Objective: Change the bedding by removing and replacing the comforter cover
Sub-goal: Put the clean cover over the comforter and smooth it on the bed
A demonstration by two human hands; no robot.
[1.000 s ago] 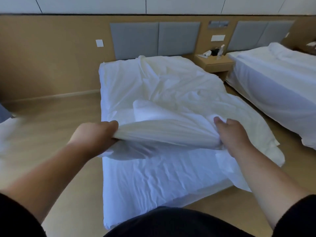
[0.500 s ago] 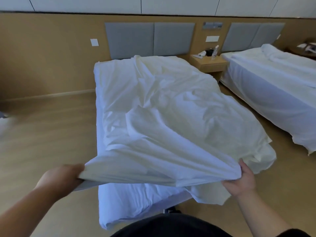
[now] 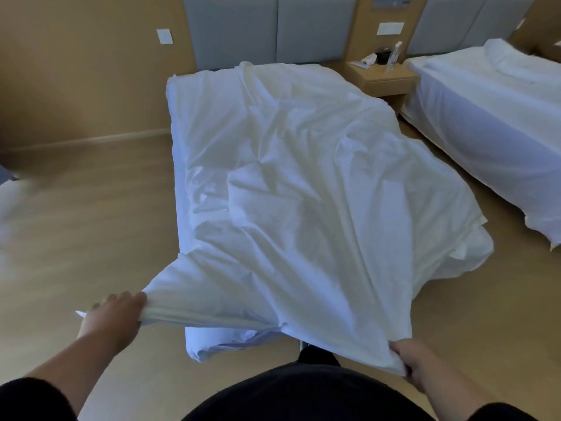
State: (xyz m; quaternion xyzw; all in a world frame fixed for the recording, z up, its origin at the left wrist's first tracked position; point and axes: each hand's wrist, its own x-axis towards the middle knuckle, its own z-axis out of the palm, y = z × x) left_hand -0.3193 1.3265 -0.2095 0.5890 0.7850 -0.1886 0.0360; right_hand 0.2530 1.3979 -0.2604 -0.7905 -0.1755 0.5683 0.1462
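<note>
- White comforter cover (image 3: 303, 183) lies spread over the near bed (image 3: 212, 344), long axis running from the headboard (image 3: 267, 28) toward the camera, skewed off to the right at the foot end.
- Near edge lifted off the mattress, pulled taut between both hands.
- Left hand (image 3: 113, 314) grips the left corner, fingers curled around bunched fabric.
- Right hand (image 3: 409, 357) pinches the right corner; fingers mostly hidden by cloth, so grip detail unclear.
- Right side drapes toward the floor (image 3: 76, 226).
- Second bed (image 3: 491, 117) right, nightstand (image 3: 382, 77) between.

Comforter cover (image 3: 303, 192) lies on the bed (image 3: 218, 344), nightstand (image 3: 382, 79) right of it.
</note>
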